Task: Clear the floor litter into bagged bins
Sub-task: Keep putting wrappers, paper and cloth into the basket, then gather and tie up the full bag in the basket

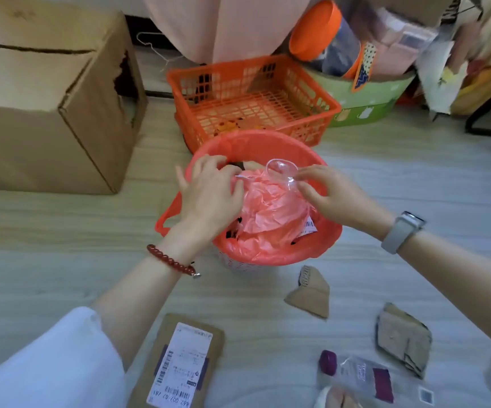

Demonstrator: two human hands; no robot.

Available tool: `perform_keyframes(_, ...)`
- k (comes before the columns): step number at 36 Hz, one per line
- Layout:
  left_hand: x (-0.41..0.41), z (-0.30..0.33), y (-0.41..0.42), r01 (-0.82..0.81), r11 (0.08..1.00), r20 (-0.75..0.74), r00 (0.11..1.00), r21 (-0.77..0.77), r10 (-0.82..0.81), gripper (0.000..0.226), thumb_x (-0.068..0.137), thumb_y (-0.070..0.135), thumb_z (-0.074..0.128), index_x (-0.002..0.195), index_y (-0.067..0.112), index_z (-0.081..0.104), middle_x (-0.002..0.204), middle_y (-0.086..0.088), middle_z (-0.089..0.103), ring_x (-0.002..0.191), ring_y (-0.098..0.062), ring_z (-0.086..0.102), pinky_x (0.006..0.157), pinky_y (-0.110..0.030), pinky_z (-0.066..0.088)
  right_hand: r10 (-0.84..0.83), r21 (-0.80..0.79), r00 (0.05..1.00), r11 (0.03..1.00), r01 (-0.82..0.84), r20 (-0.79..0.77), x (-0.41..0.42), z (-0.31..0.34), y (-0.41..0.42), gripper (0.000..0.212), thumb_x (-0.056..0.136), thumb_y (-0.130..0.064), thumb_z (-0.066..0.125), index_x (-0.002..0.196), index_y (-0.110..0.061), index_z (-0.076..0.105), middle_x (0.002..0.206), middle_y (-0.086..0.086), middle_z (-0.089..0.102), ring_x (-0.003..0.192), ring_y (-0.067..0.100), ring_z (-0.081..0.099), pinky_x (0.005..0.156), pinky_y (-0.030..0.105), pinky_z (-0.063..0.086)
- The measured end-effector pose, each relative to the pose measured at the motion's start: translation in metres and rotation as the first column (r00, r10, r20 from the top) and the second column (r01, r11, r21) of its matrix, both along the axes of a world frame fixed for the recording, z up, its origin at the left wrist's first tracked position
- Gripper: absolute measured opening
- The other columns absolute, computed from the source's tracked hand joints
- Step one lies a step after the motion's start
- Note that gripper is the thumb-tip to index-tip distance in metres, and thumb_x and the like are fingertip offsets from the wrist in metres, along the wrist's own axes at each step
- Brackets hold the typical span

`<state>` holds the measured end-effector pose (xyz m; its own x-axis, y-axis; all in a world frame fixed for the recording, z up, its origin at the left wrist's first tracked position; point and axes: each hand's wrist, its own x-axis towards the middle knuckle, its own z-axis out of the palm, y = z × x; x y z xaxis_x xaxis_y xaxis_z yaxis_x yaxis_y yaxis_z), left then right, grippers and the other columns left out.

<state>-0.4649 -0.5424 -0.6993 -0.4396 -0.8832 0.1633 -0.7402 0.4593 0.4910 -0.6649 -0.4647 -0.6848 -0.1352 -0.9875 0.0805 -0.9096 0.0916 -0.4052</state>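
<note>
A round bin [320, 245] lined with a red plastic bag stands on the floor at centre. Crumpled red plastic [270, 210] fills its middle. My left hand [211, 189] is over the bin's left side, fingers curled, pinching a thin clear piece. My right hand [335, 195] pinches a clear plastic cup-like piece [281, 169] above the bin. Litter lies on the floor near me: a flat cardboard parcel with a shipping label [179, 363], a torn cardboard scrap [310, 293], a folded cardboard piece [403, 337] and a clear bottle with a purple cap [356, 372].
An orange slatted crate [253, 98] sits just behind the bin. A large cardboard box [47, 98] stands at the left. A green tub [365, 101] packed with items and an orange-lidded jar [323, 33] is at the back right. A black metal leg [488, 107] crosses the far right.
</note>
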Motion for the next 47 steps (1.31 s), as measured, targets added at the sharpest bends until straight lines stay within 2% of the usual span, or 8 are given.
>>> perform_keyframes(6, 0.009, -0.012, -0.021, 0.003, 0.979, 0.284, 0.957, 0.203, -0.061, 0.06, 0.091, 0.064, 0.023, 0.143, 0.036, 0.028, 0.157, 0.0, -0.007, 0.142, -0.029, -0.013, 0.107, -0.062, -0.009, -0.029, 0.234, 0.978, 0.969, 0.078, -0.208, -0.009, -0.016, -0.008, 0.049, 0.098, -0.044, 0.024, 0.145, -0.03, 0.026, 0.156, -0.004, 0.018, 0.145, 0.018, 0.008, 0.113, 0.059, 0.005)
perform_keyframes(10, 0.008, -0.02, -0.023, -0.032, 0.992, 0.228, 0.974, 0.118, 0.004, 0.055, 0.094, 0.055, 0.025, 0.145, 0.037, 0.019, 0.157, -0.003, -0.011, 0.142, -0.03, -0.013, 0.109, -0.062, -0.005, 0.049, 0.065, 0.954, 0.997, -0.032, -0.296, 0.014, -0.021, -0.021, 0.057, 0.094, -0.052, 0.012, 0.148, -0.032, 0.007, 0.158, 0.003, 0.0, 0.145, 0.028, 0.002, 0.113, 0.057, 0.008)
perform_keyframes(15, 0.01, -0.032, -0.028, -0.063, 0.982, 0.09, 0.995, 0.178, 0.047, 0.062, 0.095, 0.041, 0.038, 0.148, 0.024, 0.011, 0.157, -0.008, -0.001, 0.143, -0.031, 0.005, 0.114, -0.048, 0.01, 0.269, 0.496, 0.947, 0.855, -0.149, -0.179, 0.021, -0.034, -0.035, 0.052, 0.097, -0.049, 0.02, 0.146, -0.031, 0.019, 0.156, -0.008, 0.015, 0.144, 0.021, 0.01, 0.113, 0.059, 0.009)
perform_keyframes(17, 0.012, -0.034, -0.03, -0.052, 0.977, -0.036, 0.997, 0.206, 0.061, 0.062, 0.096, 0.036, 0.038, 0.149, 0.018, 0.01, 0.156, -0.01, 0.008, 0.142, -0.029, 0.012, 0.114, -0.039, 0.013, 0.3, 0.377, 0.926, 0.904, -0.201, -0.227, 0.017, -0.033, -0.034, 0.056, 0.093, -0.054, 0.022, 0.141, -0.027, 0.035, 0.15, -0.002, 0.034, 0.142, 0.022, 0.021, 0.112, 0.059, 0.015)
perform_keyframes(22, 0.01, -0.03, -0.036, -0.148, 0.945, -0.136, 0.971, 0.292, 0.194, 0.057, 0.096, 0.042, 0.035, 0.146, 0.016, 0.025, 0.147, -0.015, 0.028, 0.136, -0.027, 0.026, 0.112, -0.036, 0.021, -0.063, -0.298, 0.989, 0.954, 0.02, -0.134, -0.003, -0.021, -0.013, 0.042, 0.087, -0.03, 0.044, 0.121, -0.011, 0.058, 0.126, 0.013, 0.056, 0.116, 0.034, 0.05, 0.094, 0.047, 0.044)
perform_keyframes(28, -0.008, -0.005, -0.033, -0.275, 0.863, 0.039, 0.957, 0.423, 0.286, 0.081, 0.079, 0.069, 0.046, 0.144, 0.025, 0.027, 0.134, -0.015, 0.033, 0.128, -0.034, 0.035, 0.104, -0.042, 0.033, -0.59, 0.334, 0.769, 0.797, 0.504, 0.246, -0.022, -0.025, 0.007, 0.047, 0.091, -0.015, 0.045, 0.135, -0.004, 0.032, 0.126, 0.025, 0.05, 0.115, 0.042, 0.048, 0.087, 0.04, 0.039)
perform_keyframes(38, 0.025, 0.053, 0.014, -0.314, 0.774, 0.117, 0.946, 0.549, 0.302, 0.051, 0.073, 0.065, 0.049, 0.1, 0.022, 0.049, 0.1, -0.012, 0.061, 0.095, -0.034, 0.057, 0.081, -0.045, 0.05, -0.701, 0.46, 0.644, 0.701, 0.545, 0.306, 0.013, 0.049, 0.074, 0.047, 0.077, -0.027, 0.039, 0.12, -0.008, 0.043, 0.121, 0.015, 0.054, 0.103, 0.033, 0.054, 0.081, 0.037, 0.04)
perform_keyframes(47, 0.051, 0.173, 0.088, -0.234, 0.762, 0.085, 0.969, 0.604, 0.231, 0.034, 0.087, 0.044, 0.052, 0.11, 0.019, 0.054, 0.096, -0.004, 0.062, 0.096, -0.028, 0.057, 0.08, -0.037, 0.044, -0.729, 0.45, 0.653, 0.662, 0.599, 0.205, 0.035, 0.173, 0.161, 0.049, 0.08, -0.003, 0.038, 0.128, -0.007, 0.046, 0.121, 0.022, 0.054, 0.112, 0.037, 0.049, 0.098, 0.041, 0.038)
